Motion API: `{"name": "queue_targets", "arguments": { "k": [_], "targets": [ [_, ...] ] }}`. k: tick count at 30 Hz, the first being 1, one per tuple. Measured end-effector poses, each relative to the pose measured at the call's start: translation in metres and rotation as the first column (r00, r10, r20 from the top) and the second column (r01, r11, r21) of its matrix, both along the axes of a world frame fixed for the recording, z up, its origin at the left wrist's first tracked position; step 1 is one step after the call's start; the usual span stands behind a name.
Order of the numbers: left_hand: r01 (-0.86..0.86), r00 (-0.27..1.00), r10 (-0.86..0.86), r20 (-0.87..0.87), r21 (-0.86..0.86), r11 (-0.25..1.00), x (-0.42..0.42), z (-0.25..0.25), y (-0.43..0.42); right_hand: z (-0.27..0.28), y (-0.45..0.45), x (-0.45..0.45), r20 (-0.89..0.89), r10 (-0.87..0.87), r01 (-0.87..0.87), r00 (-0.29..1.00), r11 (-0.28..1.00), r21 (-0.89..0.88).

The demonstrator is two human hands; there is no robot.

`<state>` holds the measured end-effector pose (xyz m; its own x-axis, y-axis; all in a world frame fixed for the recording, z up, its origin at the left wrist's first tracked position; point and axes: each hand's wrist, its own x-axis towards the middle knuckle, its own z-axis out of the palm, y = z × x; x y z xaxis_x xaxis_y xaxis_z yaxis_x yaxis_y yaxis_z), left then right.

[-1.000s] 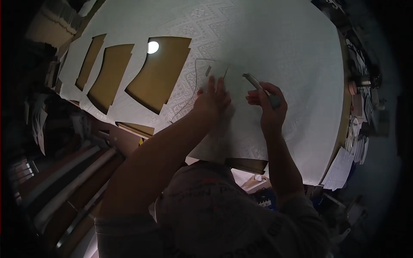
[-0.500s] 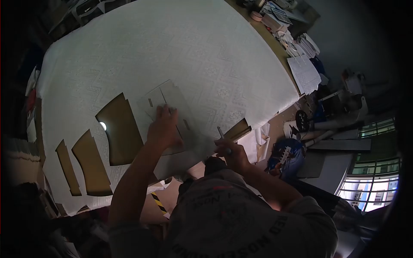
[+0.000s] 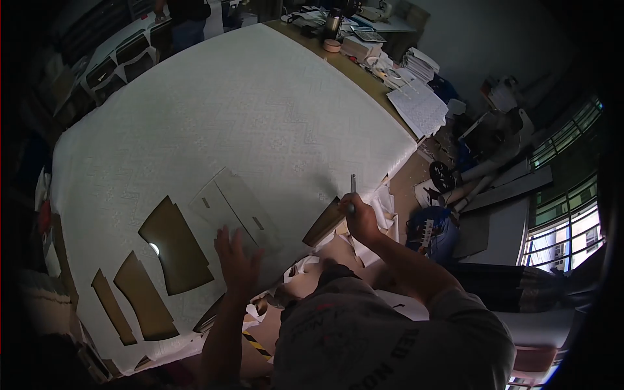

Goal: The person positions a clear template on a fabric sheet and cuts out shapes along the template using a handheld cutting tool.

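White patterned fabric [image 3: 214, 123] covers the big table. On it lies a clear template [image 3: 224, 184] with slots and a dark line across it. My left hand [image 3: 238, 265] is over the template's near end, fingers spread, gripping nothing; whether it touches the sheet I cannot tell. My right hand [image 3: 363, 222] is closed round a slim grey pen-like tool [image 3: 353, 184], its tip pointing away from me. That hand is by the fabric's right near edge, beside a brown gap [image 3: 323, 222]. Further brown shapes, one large [image 3: 181, 250], one medium [image 3: 144, 302] and one narrow [image 3: 112, 311], show at left.
Papers [image 3: 419, 112], a calculator [image 3: 368, 34], a round pink container [image 3: 331, 45] and a flask [image 3: 333, 25] line the far right edge. A person [image 3: 187, 23] stands beyond the far left. A blue bundle [image 3: 432, 235] and a fan [image 3: 443, 177] are at right.
My view has tilted up, showing the table's far end and another person. My left hand has slid toward the template's near end, fingers spreading. My right hand has lifted with the pen-like tool more upright.
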<state>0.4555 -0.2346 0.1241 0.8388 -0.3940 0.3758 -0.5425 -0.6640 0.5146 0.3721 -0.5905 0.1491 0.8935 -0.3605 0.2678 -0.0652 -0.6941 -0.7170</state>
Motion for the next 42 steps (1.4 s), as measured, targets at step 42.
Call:
{"name": "queue_targets", "arguments": {
  "k": [42],
  "targets": [
    [0.560,0.818,-0.539,-0.201,0.062,0.826,-0.001,0.010,-0.419,-0.050,-0.425,0.162,0.195,-0.057,0.151,0.979,0.847,-0.510]
  ]
}}
